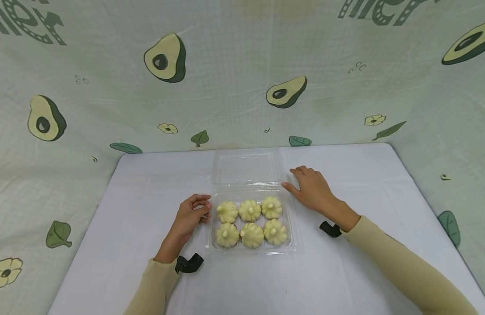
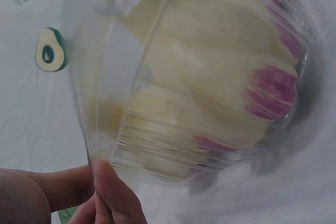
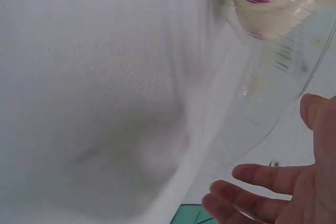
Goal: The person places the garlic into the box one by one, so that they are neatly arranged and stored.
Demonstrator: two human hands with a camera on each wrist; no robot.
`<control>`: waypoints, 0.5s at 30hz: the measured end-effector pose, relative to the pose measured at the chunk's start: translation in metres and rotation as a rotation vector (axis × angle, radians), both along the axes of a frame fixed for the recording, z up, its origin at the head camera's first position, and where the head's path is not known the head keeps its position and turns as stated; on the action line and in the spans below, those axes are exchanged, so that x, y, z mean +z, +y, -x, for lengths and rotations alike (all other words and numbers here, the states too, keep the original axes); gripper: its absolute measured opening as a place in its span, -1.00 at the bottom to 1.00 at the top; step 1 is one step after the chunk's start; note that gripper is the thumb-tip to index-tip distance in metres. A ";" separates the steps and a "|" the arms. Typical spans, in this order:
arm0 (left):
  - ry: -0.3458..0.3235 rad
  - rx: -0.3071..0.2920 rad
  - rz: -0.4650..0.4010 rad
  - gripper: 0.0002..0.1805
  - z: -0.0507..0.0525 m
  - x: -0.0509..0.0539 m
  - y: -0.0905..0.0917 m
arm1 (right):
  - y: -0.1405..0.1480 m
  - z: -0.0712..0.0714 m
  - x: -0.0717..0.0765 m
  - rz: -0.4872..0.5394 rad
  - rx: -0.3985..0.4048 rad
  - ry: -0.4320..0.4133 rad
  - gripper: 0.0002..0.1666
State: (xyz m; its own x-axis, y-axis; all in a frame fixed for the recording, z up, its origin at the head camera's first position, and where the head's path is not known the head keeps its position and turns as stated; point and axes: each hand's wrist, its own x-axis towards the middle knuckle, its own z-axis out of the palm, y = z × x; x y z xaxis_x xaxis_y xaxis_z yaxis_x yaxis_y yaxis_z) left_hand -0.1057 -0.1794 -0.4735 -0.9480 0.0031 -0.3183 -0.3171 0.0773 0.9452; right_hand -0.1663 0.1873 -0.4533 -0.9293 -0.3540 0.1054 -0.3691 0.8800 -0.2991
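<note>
Head view — the clear plastic box (image 1: 251,251) of garlic (image 1: 252,235) is sitting between both hands; left hand (image 1: 190,214) is pinching its left edge — right hand (image 1: 313,191) is hanging, fingers spread, near its right edge.

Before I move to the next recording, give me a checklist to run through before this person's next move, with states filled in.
1. Left hand pinching the left edge of the clear container: ok.
2. Lid open, folded back: ok.
3. Six pumpkin-shaped pieces inside, two rows of three: ok.
4. Right hand gripping the lid: not ok; its fingers are open.
5. Right thumb touching plastic: cannot tell.
</note>
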 end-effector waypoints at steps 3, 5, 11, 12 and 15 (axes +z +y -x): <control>0.000 0.001 -0.002 -0.62 0.000 0.000 0.000 | -0.003 0.003 -0.003 -0.009 0.002 -0.015 -0.26; 0.001 0.000 0.001 -0.62 0.000 0.000 0.000 | -0.004 0.004 -0.004 -0.015 0.003 -0.026 -0.25; 0.003 0.003 0.001 -0.62 -0.001 0.001 0.000 | -0.007 0.007 -0.005 -0.028 0.011 -0.054 -0.22; 0.003 0.005 -0.002 -0.62 -0.001 0.001 0.001 | -0.007 0.007 -0.005 -0.028 0.012 -0.057 -0.21; 0.002 0.008 -0.005 -0.62 -0.001 0.001 0.001 | -0.007 0.008 -0.006 -0.028 0.015 -0.065 -0.22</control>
